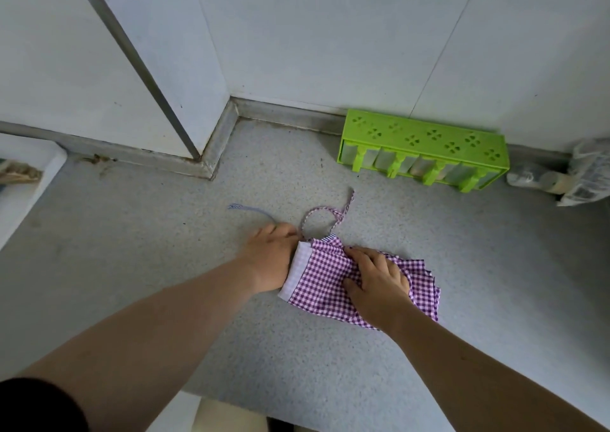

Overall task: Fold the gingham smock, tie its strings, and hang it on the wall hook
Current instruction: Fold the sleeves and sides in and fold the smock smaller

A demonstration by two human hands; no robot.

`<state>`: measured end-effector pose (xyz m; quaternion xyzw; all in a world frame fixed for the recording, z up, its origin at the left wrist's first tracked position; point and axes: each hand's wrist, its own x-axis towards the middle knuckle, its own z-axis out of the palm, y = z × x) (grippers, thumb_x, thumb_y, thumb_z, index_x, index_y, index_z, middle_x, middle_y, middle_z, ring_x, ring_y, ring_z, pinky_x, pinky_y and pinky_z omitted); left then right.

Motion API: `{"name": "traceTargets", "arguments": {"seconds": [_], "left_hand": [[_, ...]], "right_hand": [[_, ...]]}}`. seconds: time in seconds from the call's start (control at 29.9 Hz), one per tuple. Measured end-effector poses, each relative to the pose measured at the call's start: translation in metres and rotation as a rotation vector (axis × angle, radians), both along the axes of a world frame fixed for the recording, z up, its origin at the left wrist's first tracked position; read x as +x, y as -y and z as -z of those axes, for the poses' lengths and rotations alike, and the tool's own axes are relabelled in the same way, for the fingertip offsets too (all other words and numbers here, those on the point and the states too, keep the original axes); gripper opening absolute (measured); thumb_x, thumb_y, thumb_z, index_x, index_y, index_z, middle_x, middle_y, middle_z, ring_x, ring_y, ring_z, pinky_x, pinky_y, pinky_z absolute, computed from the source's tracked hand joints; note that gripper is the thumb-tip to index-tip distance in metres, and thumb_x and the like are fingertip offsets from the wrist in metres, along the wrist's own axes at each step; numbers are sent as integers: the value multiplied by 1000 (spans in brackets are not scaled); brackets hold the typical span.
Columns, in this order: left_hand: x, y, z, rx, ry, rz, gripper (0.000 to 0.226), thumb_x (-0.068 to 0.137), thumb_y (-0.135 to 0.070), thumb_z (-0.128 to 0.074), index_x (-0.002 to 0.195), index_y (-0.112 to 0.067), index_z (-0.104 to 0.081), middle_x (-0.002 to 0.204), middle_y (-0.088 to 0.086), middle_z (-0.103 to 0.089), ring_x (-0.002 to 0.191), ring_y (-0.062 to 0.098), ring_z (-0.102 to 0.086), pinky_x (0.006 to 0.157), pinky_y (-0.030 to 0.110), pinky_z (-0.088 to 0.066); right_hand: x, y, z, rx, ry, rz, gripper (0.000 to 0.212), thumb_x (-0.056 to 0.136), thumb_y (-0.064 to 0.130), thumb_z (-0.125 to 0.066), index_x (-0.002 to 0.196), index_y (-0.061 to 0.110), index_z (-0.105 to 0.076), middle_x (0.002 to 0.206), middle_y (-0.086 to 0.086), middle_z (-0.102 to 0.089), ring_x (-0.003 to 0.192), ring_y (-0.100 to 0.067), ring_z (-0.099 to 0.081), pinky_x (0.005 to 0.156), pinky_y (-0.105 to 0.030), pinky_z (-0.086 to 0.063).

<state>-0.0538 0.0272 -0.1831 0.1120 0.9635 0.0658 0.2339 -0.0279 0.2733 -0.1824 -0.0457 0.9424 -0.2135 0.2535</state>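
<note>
Folded gingham smock (333, 286) on table (165, 266), well in front of green rack (422, 144). Right hand (376, 276) pressing flat, fingers spread; left hand (270, 260) alongside, grip unclear. Soft, limp, light: best taken at strings (317, 215).

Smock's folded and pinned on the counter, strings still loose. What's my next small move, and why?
Probably draw the strings in with the left hand and start tying. The gingham smock already lies folded into a compact bundle, the right hand presses it flat, and the strings trail untied beyond it, next to the left fingers.
</note>
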Motion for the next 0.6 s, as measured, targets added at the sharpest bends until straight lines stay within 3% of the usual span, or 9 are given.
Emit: {"name": "traceTargets", "arguments": {"seconds": [0.13, 0.23, 0.3, 0.4, 0.5, 0.6], "left_hand": [[0, -5, 3, 133, 124, -84, 41, 102, -51, -52, 141, -41, -56, 145, -11, -49, 137, 19, -47, 117, 43, -38], [-2, -14, 4, 219, 196, -150, 18, 108, -40, -47, 113, -38, -64, 111, -6, -69, 104, 19, -65, 93, 35, -50], [-3, -20, -1, 173, 213, -84, 22, 110, -33, -46, 118, -28, -66, 100, -5, -66, 89, 15, -60, 86, 31, -46], [-4, -25, -10, 73, 236, -13, 29, 111, -27, -44, 129, -15, -64, 117, 6, -70, 92, 19, -58, 90, 31, -46], [-6, -25, -15, 11, 219, 26, 35, 110, -32, -47, 142, -19, -54, 130, 6, -69, 113, 26, -65, 102, 38, -50], [-4, -22, -16, -66, 185, 49, 29, 111, -28, -44, 135, -17, -58, 121, 6, -72, 102, 25, -68, 97, 38, -53]], "right_hand": [[0, 1, 0, -10, -4, 8, 61, 100, 53, -48, 156, 50, -24, 164, 14, -26, 152, -26, -21, 123, -55, -16], [0, 1, 1, -10, -6, 14, 62, 99, 53, -49, 156, 49, -25, 163, 16, -26, 152, -25, -21, 124, -55, -16], [1, 2, 0, -8, -5, 15, 62, 99, 53, -49, 155, 50, -24, 163, 16, -25, 152, -24, -21, 124, -55, -16], [1, 2, 0, -3, -5, 13, 62, 99, 53, -49, 156, 49, -24, 164, 15, -25, 152, -25, -20, 124, -55, -15], [1, 2, -1, 1, -5, 11, 62, 99, 53, -50, 156, 50, -23, 164, 15, -25, 152, -25, -21, 124, -55, -15], [0, 2, -1, 5, -4, 5, 62, 99, 53, -49, 156, 50, -23, 164, 15, -25, 152, -25, -21, 124, -55, -15]]}}
